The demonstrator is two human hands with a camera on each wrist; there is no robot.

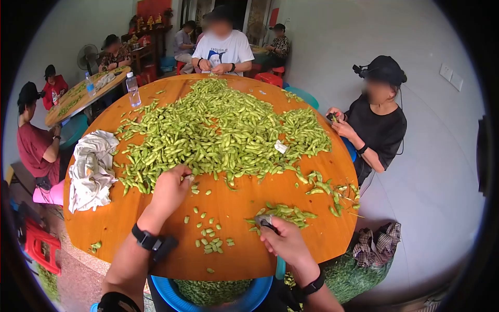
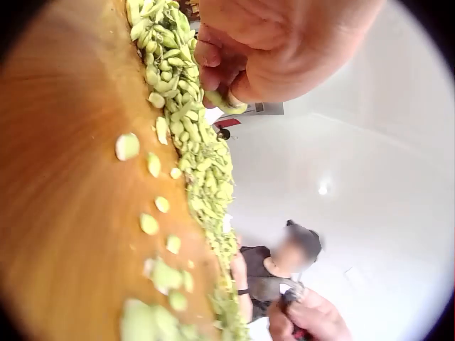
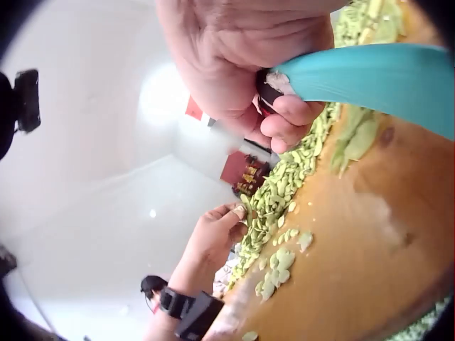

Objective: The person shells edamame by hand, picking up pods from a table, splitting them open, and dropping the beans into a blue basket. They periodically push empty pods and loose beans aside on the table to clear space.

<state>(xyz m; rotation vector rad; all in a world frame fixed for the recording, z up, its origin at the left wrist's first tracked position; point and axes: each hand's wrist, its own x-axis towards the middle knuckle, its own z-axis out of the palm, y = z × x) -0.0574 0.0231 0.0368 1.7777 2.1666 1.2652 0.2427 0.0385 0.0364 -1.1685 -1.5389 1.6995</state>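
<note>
My left hand (image 1: 170,193) is at the near edge of a big heap of green soybean pods (image 1: 218,130). Its thumb and fingertips pinch a soybean pod (image 2: 227,104), partly covered by the fingers. Over the front right of the table, my right hand (image 1: 287,243) grips a tool (image 1: 265,221) with a grey metal head and a dark handle. A teal curved piece (image 3: 370,74) passes beside that hand's fingers. Below the tool lies a small pile of pods (image 1: 291,213). Shelled beans (image 1: 210,245) are scattered on the wood between my hands.
On the round wooden table (image 1: 119,229) are a crumpled white cloth (image 1: 92,169) at left and a water bottle (image 1: 133,91). Under its near edge sits a blue basin (image 1: 163,296) holding green beans. People sit across (image 1: 223,49) and at right (image 1: 379,114).
</note>
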